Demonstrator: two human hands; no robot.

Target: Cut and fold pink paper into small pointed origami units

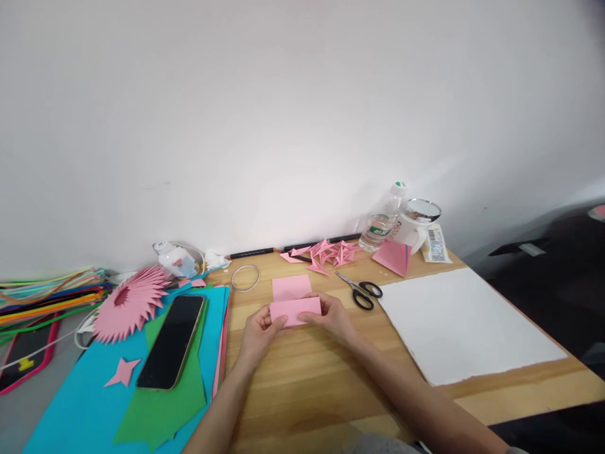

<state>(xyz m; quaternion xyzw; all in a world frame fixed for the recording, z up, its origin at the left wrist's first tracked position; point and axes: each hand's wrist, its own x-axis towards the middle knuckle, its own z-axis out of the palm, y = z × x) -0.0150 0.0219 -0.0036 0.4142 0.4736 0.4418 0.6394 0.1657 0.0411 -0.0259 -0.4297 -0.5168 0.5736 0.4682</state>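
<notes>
Pink paper [293,299], half folded, lies on the wooden surface [307,372]; left hand [259,331] and right hand [331,315] each pinch its near folded edge, fingertips closed. Fold underside is hidden.

Two bare forearms reach in from the bottom edge of the view, ending in the left hand [259,331] and the right hand [331,317]. No sleeves cover the arms as far as they show, and no watch, bracelet or ring is visible on the wrists or fingers. The fingers are slender, with short nails that look unpainted. At the lower edge, between the arms, a small patch of grey clothing shows.
</notes>
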